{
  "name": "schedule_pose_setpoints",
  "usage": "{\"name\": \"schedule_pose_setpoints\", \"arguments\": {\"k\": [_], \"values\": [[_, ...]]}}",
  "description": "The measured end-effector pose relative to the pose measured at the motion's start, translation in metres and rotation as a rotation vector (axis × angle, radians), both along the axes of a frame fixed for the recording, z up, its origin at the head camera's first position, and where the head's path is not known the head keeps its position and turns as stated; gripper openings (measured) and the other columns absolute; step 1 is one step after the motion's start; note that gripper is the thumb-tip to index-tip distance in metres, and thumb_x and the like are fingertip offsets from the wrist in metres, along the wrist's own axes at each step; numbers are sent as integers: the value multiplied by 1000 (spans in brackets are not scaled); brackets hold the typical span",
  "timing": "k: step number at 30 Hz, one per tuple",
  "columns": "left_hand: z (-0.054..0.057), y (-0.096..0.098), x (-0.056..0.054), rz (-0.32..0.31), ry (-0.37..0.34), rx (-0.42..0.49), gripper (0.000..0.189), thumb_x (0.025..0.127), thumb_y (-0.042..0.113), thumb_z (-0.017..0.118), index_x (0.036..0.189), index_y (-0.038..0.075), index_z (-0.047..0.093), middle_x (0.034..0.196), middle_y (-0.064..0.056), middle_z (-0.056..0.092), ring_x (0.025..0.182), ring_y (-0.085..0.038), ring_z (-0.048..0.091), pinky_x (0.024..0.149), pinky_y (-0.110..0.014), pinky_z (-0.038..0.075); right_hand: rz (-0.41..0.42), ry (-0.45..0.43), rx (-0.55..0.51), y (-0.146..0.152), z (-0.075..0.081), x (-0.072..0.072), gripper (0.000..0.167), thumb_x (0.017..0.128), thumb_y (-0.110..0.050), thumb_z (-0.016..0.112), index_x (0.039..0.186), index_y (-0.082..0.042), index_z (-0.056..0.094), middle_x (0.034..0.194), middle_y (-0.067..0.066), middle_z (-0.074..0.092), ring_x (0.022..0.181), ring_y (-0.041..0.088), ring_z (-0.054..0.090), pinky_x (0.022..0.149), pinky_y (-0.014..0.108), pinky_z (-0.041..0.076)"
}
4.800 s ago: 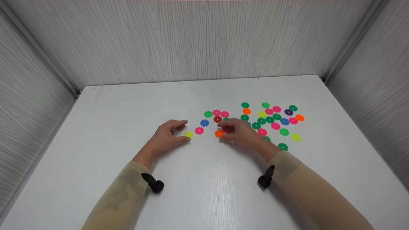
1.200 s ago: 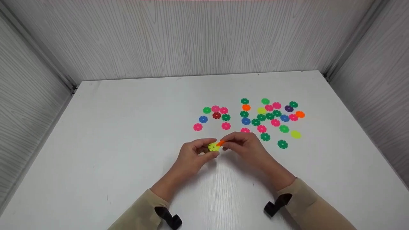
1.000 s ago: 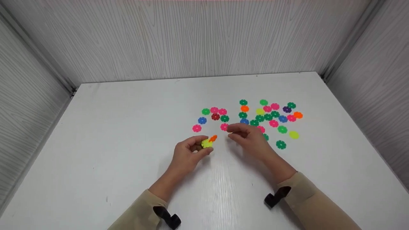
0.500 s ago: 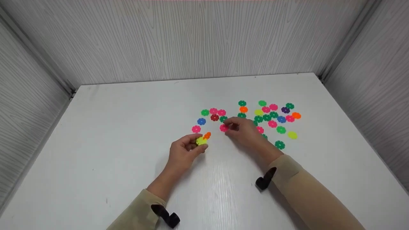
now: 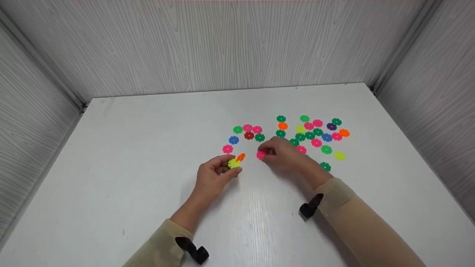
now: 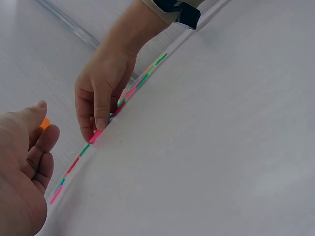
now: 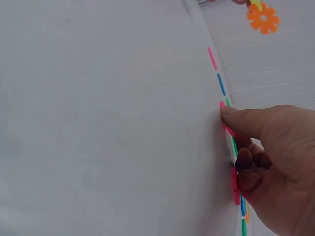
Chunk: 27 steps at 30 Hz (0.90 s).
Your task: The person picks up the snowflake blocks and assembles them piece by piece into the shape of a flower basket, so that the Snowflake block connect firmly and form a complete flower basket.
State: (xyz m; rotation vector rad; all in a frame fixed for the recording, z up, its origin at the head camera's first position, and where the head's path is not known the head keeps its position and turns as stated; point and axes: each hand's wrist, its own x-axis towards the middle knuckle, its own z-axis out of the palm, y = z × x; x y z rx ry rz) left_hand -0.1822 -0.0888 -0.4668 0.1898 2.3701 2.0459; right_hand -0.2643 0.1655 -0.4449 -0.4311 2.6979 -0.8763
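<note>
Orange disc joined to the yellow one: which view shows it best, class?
The right wrist view: the orange notched disc faces the camera, its notches and centre hole clear. The head view shows it small and angled, joined to the yellow disc. The left wrist view shows only an orange patch, mostly hidden by fingers.

Yellow disc (image 5: pixel 233 164), orange disc (image 5: pixel 241 157), pink disc (image 5: pixel 261 155): you are handling thin plastic, smooth and matt. Loose discs (image 5: pixel 310 135) at three o'clock: showing the same plastic. Tabletop (image 5: pixel 248 222) at six o'clock: smooth, reflecting a soft sheen. Back panel (image 5: pixel 237 48) at twelve o'clock: showing streaked wood grain, matt. Sleeves (image 5: pixel 365 226): you are wearing matt cloth. Wrist fittings (image 5: pixel 307 211): looking like black plastic.
</note>
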Motion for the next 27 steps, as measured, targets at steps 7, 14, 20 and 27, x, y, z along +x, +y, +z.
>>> {"name": "schedule_pose_setpoints", "arguments": {"k": [7,14,20,27], "values": [[-1,1,1,-11,8,-15,39,90,22,88,127,17,76,107,-3,73,97,-25,68,86,-27,61,1,77,-161,-1,2,16,29,95,-18,82,120,-21,68,108,-2,68,103,19,63,89,33,59],[1,3,3,-1,-2,-76,44,87,26,91,128,16,75,107,2,74,97,-22,69,87,-26,61,103,132,-419,-12,7,52,22,96,-11,81,115,-16,71,102,-3,74,87,16,72,79,29,63],[1,4,5,-37,6,-91,43,87,29,91,125,19,76,107,3,75,95,-22,70,87,-27,61,89,150,-508,-18,1,61,23,95,-11,81,115,-17,72,103,-7,74,88,13,74,82,29,63],[1,4,5,-43,11,-90,41,86,29,92,123,19,76,103,3,75,93,-22,70,85,-27,62,115,169,-555,-19,-2,61,23,95,-12,82,115,-17,71,104,-7,74,88,13,75,83,32,63]]}}
